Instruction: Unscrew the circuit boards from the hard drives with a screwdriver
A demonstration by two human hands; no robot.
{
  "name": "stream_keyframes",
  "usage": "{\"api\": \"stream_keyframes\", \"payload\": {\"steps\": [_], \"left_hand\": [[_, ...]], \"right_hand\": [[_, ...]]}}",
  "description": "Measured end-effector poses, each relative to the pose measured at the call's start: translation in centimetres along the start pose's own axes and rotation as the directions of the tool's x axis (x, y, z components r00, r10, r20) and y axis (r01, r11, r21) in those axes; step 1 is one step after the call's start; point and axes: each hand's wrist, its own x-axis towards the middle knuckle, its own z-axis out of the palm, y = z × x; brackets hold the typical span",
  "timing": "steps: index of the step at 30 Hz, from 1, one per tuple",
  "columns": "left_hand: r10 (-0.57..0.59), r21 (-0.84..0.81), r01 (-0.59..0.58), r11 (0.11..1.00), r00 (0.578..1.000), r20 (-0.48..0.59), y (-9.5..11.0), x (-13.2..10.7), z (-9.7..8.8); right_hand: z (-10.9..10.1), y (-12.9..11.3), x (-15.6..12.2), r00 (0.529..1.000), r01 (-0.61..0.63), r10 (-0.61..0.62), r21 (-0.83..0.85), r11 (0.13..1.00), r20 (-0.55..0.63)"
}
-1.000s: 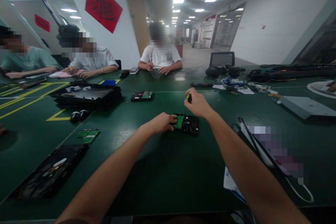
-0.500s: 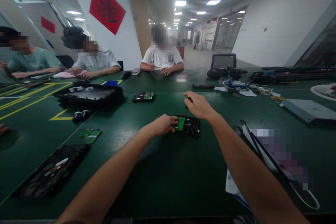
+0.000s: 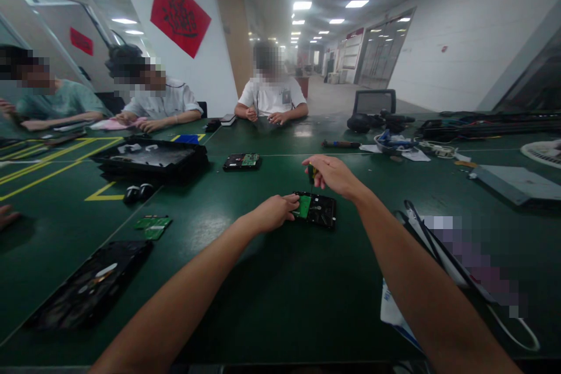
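A black hard drive (image 3: 325,210) with a green circuit board (image 3: 304,205) on its left half lies on the green table. My left hand (image 3: 278,212) grips its left end, fingers over the top and thumb near the front edge. Above the drive, my right hand (image 3: 329,174) is closed around the dark and yellow handle of a screwdriver (image 3: 311,174). The screwdriver stands nearly upright, its shaft reaching down to the board's right edge; the exact tip is too small to make out.
Another hard drive (image 3: 242,162) lies farther back. To the left are black trays (image 3: 153,160), a loose green circuit board (image 3: 153,226) and a larger dark drive-like unit (image 3: 90,286). A metal box (image 3: 517,184) sits at right. Several people are seated across the table.
My right hand's fingers have shifted around the screwdriver handle, exposing more of it. My left hand stays on the hard drive. The whole view has moved slightly.
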Motion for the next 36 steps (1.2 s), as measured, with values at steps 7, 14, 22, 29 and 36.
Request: {"api": "stream_keyframes", "payload": {"steps": [7, 14, 22, 29, 36], "left_hand": [[-0.021, 0.025, 0.021, 0.999, 1.0, 0.004, 0.5, -0.1, -0.3], [-0.006, 0.035, 0.006, 0.999, 1.0, 0.014, 0.3, -0.1, -0.3], [0.008, 0.043, -0.009, 0.999, 1.0, 0.019, 0.1, -0.1, -0.1], [0.013, 0.051, -0.013, 0.999, 1.0, 0.012, 0.1, -0.1, -0.3], [-0.033, 0.089, 0.031, 0.996, 0.999, 0.025, 0.7, 0.1, -0.5]], "right_hand": [[-0.5, -0.1, 0.0, 0.997, 0.041, -0.046, -0.089, 0.995, -0.054], [-0.1, 0.0, 0.0, 0.992, -0.062, 0.062, 0.001, 0.998, -0.111], [-0.6, -0.3, -0.1, 0.998, -0.006, 0.004, -0.029, 1.0, -0.066], [-2.0, 0.4, 0.0, 0.954, 0.02, -0.095, -0.256, 0.966, -0.284], [1.6, 4.5, 0.5, 0.993, 0.116, -0.087, -0.579, 0.807, 0.078]]}}
